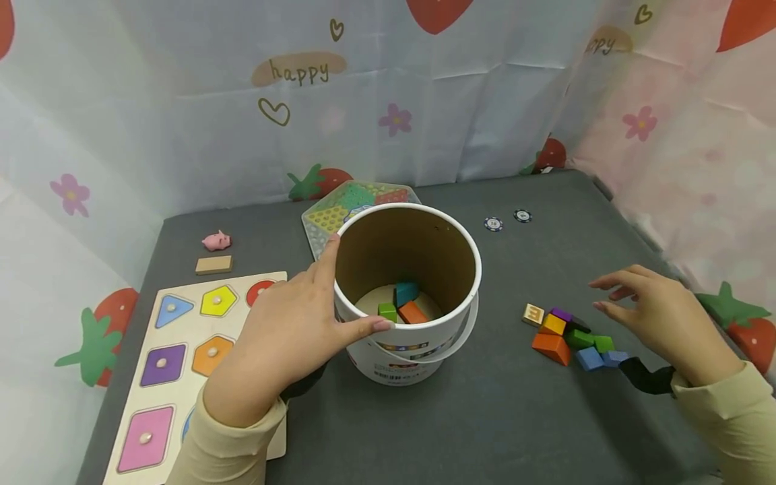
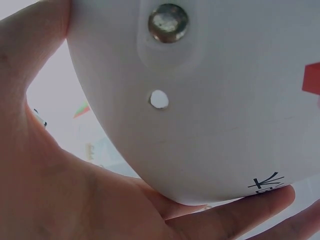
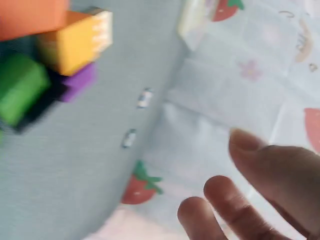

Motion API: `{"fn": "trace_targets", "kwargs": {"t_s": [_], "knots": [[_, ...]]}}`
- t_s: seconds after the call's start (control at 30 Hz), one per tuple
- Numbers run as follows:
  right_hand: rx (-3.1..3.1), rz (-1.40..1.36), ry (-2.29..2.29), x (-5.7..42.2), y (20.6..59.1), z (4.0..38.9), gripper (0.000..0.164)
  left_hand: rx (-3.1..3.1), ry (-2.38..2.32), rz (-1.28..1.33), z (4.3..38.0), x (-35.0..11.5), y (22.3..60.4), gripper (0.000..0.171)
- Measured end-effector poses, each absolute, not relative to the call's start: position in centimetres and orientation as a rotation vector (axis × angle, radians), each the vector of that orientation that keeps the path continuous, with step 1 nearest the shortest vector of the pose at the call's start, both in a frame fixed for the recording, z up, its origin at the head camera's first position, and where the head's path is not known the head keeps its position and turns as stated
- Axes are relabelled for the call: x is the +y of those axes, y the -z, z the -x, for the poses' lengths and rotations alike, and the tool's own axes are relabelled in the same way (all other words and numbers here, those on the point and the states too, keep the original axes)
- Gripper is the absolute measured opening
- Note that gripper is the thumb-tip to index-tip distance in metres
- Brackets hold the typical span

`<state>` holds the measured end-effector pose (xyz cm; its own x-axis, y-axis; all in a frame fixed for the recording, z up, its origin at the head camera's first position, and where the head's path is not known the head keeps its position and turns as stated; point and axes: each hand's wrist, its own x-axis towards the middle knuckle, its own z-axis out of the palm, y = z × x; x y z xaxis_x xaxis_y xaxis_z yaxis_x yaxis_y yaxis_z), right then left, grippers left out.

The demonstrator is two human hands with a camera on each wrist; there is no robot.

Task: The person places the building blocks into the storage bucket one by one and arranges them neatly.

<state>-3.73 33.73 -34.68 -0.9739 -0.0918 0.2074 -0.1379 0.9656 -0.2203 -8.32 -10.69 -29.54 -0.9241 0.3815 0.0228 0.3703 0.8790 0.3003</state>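
A white bucket point(image 1: 394, 370) stands upright near the middle of the table, its handle hanging at the front. Inside it lie a green block point(image 1: 387, 311), an orange block point(image 1: 412, 312) and a teal block point(image 1: 406, 292). My left hand point(image 1: 297, 323) grips the bucket's left side, thumb at the front rim; the left wrist view shows fingers along its wall. At the right, my right hand point(image 1: 655, 316) hovers with relaxed fingers, holding nothing. Beside it is a pile of blocks, including an orange triangular block point(image 1: 550, 348), a yellow block point(image 1: 552, 325) and a lettered wooden block point(image 1: 533, 314).
A wooden shape puzzle board point(image 1: 133, 377) lies at the left, partly behind my left arm. Beyond it are a plain wooden block point(image 1: 214, 265) and a pink toy pig point(image 1: 216, 241). A hexagonal colored board point(image 1: 327, 215) sits behind the bucket. Two poker chips point(image 1: 494, 223) lie at the back right.
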Motion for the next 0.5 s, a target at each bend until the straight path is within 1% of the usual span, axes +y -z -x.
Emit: {"fn": "trace_targets", "kwargs": {"t_s": [0.07,0.17,0.4,0.5], "knots": [[-2.992,-0.097,-0.386,34.4,35.5,3.3,0.029,3.015,-0.463,-0.607,8.3,-10.7,29.5,0.127],[-3.123,-0.025,-0.446,35.3,36.7,2.8,0.035,3.024,-0.451,-0.619,8.3,-10.7,29.6,0.126],[-3.366,-0.020,-0.434,37.0,39.6,2.0,0.057,3.028,-0.447,-0.603,8.3,-10.6,29.6,0.127],[-3.388,0.005,-0.432,37.3,40.7,1.9,0.060,3.027,-0.450,-0.598,8.3,-10.7,29.6,0.127]]}}
